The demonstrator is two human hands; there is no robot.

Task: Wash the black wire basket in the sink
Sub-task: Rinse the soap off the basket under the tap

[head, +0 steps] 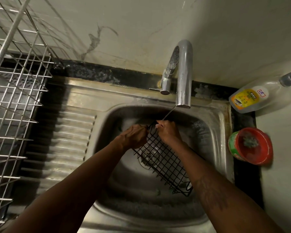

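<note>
ok, gripping black wire basket (164, 159) with left hand (136, 136) and right hand (168, 134) mid-frame under trickle (169, 114) from faucet (183, 73); rub wire by wire, feed lower end through.

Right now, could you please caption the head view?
Left hand and right hand hold the basket under the running tap in the sink.
</note>
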